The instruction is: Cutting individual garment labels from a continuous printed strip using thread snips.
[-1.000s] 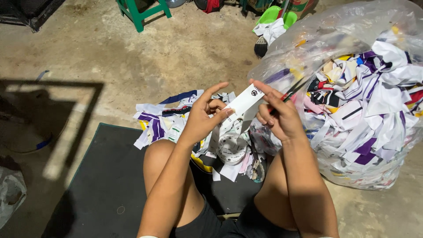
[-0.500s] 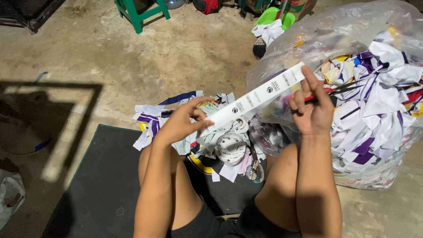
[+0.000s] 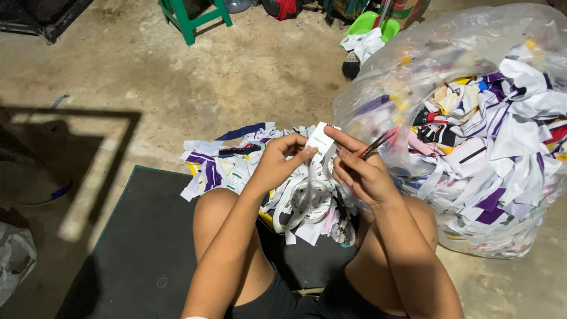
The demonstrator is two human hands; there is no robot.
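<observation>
I sit on a dark mat [image 3: 147,254] with my knees apart. My left hand [image 3: 280,162] pinches a white label strip [image 3: 321,142] at its upper end. The strip trails down to a white roll [image 3: 311,201] lying between my legs. My right hand [image 3: 360,171] also touches the strip with its forefinger laid along it, and it holds small dark scissors [image 3: 378,145] whose tips point up and right. Both hands are close together over a pile of fabric scraps [image 3: 236,159].
A large clear plastic bag [image 3: 472,118] stuffed with white, purple and coloured scraps stands at my right. A green stool [image 3: 192,18] and a green dustpan [image 3: 369,23] sit at the far side of the bare concrete floor. A grey bag [image 3: 15,260] lies at the left edge.
Half a second ago my hands were spread apart with the strip stretched long between them. They have come together, and only a short piece shows between my fingers.
</observation>
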